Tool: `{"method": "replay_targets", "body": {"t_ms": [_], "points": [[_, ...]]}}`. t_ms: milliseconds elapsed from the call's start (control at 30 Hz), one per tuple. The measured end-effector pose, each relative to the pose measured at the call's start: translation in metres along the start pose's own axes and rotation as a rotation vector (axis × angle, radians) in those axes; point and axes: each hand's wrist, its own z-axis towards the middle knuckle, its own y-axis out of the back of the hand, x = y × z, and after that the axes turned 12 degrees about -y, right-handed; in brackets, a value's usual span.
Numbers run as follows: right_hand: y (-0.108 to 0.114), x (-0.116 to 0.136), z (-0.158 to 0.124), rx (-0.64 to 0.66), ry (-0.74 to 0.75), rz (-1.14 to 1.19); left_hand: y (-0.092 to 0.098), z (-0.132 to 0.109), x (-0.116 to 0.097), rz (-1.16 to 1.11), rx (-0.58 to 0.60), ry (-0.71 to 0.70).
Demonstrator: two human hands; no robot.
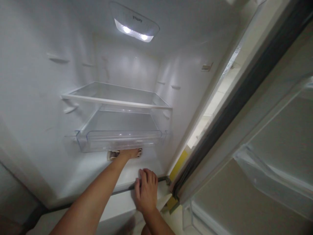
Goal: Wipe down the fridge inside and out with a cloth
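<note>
Deep inside a fridge, my left hand point(130, 153) is at the back of the compartment floor point(95, 169), under the clear drawer point(122, 140). A brown and cream cloth point(113, 155) is under that hand and shows on both sides of it. My fingers are partly hidden, but they are pressed onto the cloth. At the front, my right hand point(146, 191) lies over the fridge's lower edge with its fingers stretched out. It holds nothing.
Above the drawer is a glass shelf point(117, 101) with a white front rim. A lit lamp point(134, 31) is in the ceiling. To the right, the open door point(232, 195) carries clear racks point(274, 176) and a dark seal point(220, 107). Small shelf supports point(58, 59) jut from the side walls.
</note>
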Motion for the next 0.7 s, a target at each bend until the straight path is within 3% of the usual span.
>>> {"method": "replay_targets", "body": {"t_ms": [133,233,367,500,600,700], "points": [[0.004,0.001,0.001,0.001,-0.007,0.010,-0.009,-0.030,-0.033,0.016,0.015,-0.071],[0.005,0.001,0.001,0.005,-0.002,0.010,-0.004,-0.069,-0.033,0.036,0.051,-0.134],[0.003,0.000,0.001,-0.013,0.003,0.005,0.018,-0.118,0.001,0.081,0.084,-0.066],[-0.001,0.001,-0.001,-0.052,0.008,-0.016,0.039,-0.145,0.047,0.153,0.032,0.165],[-0.004,0.001,-0.002,-0.074,0.020,-0.043,0.044,-0.140,0.070,0.176,-0.031,0.275],[-0.008,0.000,-0.003,-0.083,0.037,-0.043,0.043,-0.114,0.077,0.137,-0.087,0.269]]}}
